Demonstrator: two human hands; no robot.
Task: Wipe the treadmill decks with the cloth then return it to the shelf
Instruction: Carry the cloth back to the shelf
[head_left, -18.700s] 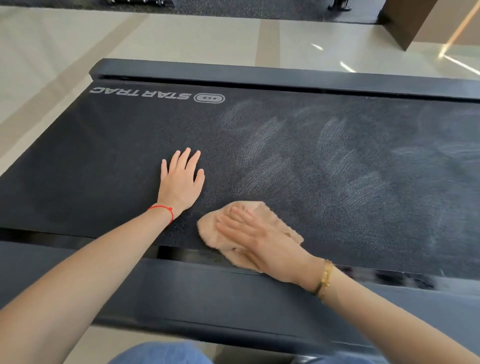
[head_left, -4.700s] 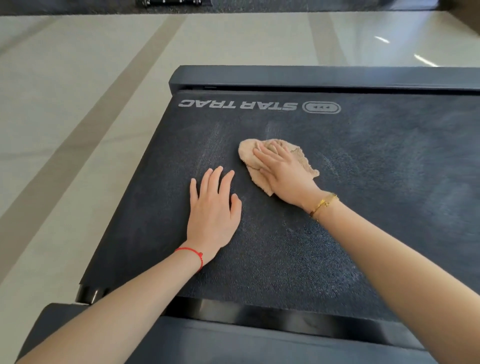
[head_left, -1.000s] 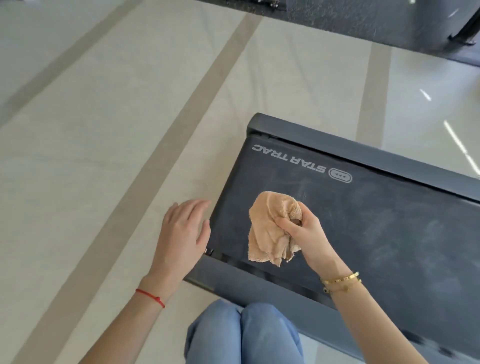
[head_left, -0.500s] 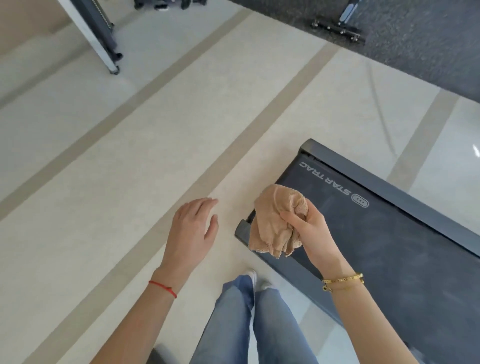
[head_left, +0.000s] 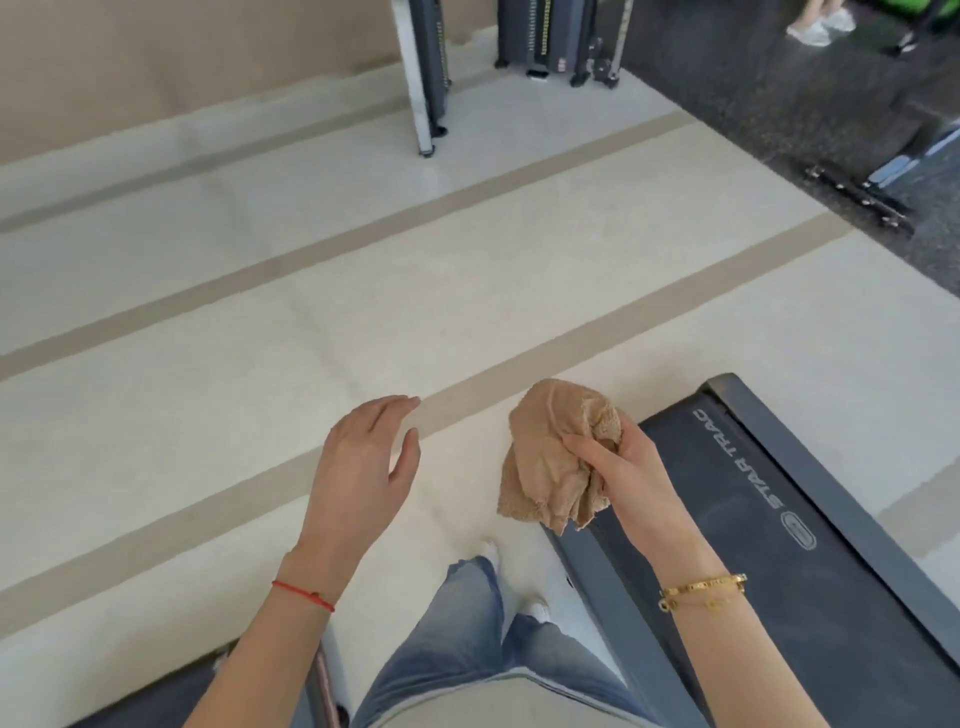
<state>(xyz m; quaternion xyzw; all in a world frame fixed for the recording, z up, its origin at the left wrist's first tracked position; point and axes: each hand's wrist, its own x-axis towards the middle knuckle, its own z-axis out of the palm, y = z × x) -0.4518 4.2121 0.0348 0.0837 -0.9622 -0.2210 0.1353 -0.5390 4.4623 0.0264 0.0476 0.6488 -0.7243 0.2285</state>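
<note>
**Cloth in right hand, off the treadmill**

Standing beside the treadmill (head_left: 810, 582), looking down at jeans (head_left: 467, 649) and white shoes (head_left: 537, 609) on the pale floor (head_left: 260, 364). Right hand (head_left: 623, 475) raised in front of the body, fingers curled round a bunched tan cloth (head_left: 550, 457), thumb pressed across its front. Cloth held in the air, hanging loose below the fist, its lower folds just over the near corner of the treadmill deck but not touching it. Gold bracelets (head_left: 704, 597) on the right wrist.

Left hand (head_left: 363, 467) hovering empty over the floor, palm down, fingers straight and close together, thumb set a little apart. Red string (head_left: 304, 595) round the left wrist.

Treadmill belt dark, marked STAR TRAC near its end, framed by a grey side rail. Tan stripes crossing the floor. Weight machines (head_left: 556, 36) at the far wall; dark rubber matting (head_left: 779, 78) to the upper right.
</note>
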